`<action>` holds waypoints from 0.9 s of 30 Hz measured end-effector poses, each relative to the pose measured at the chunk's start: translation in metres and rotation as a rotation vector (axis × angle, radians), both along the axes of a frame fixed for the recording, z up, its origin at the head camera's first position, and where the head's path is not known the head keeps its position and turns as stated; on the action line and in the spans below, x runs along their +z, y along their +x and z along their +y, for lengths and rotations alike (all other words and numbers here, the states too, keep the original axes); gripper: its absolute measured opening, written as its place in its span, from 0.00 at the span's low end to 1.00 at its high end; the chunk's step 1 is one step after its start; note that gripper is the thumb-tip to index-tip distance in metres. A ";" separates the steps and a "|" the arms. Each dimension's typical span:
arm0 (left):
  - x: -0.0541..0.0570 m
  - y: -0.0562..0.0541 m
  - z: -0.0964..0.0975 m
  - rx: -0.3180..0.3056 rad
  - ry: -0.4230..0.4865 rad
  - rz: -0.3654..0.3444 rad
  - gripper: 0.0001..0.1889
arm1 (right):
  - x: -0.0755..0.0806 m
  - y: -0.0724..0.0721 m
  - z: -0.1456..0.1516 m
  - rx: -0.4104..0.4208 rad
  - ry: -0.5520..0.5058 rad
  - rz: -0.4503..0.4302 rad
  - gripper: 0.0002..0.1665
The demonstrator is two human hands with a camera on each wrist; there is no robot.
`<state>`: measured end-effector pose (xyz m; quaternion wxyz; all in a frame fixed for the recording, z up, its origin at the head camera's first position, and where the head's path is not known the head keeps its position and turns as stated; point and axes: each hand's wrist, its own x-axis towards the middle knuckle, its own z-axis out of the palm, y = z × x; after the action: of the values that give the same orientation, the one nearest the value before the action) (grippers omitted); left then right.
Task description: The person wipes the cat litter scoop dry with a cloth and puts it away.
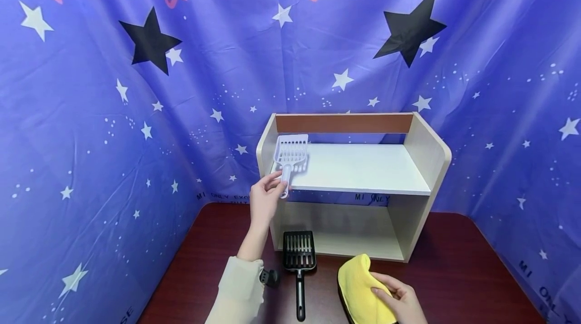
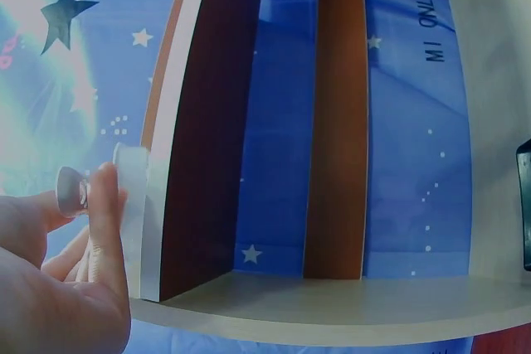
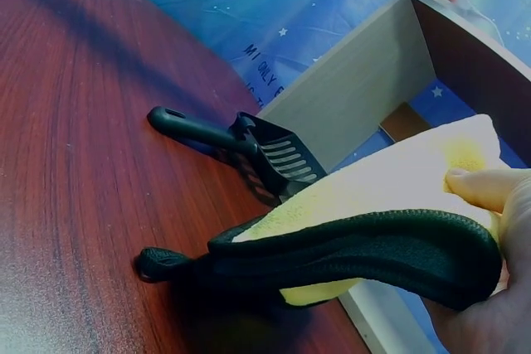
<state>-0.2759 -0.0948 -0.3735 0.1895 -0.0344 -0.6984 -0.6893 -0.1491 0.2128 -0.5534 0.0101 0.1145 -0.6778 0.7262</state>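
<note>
Head view high, looking down at shelf (image 1: 358, 165); wrist views closer, shelf shared.

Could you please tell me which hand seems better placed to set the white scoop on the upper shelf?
Probably the left hand: it holds the white scoop right by the upper shelf, while the right hand is lower, nearer the wearer, and occupied with the yellow cloth.

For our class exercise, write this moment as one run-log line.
left hand: holds white scoop at upper shelf | right hand: grips yellow cloth | black scoop: unheld, between the hands
</note>
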 end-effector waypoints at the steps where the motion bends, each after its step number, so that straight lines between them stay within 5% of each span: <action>1: 0.001 -0.001 0.000 0.000 0.003 -0.004 0.17 | 0.000 0.001 0.000 0.007 -0.010 0.007 0.21; 17: 0.006 -0.012 0.002 -0.011 0.044 -0.038 0.17 | -0.001 0.003 0.004 -0.001 -0.024 -0.031 0.21; 27: 0.011 -0.013 0.002 -0.077 0.050 -0.052 0.21 | -0.005 0.003 0.008 0.009 -0.036 -0.006 0.22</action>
<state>-0.2888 -0.0929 -0.3629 0.1455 -0.0386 -0.6838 -0.7139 -0.1462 0.2205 -0.5588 0.0068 0.1149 -0.6642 0.7387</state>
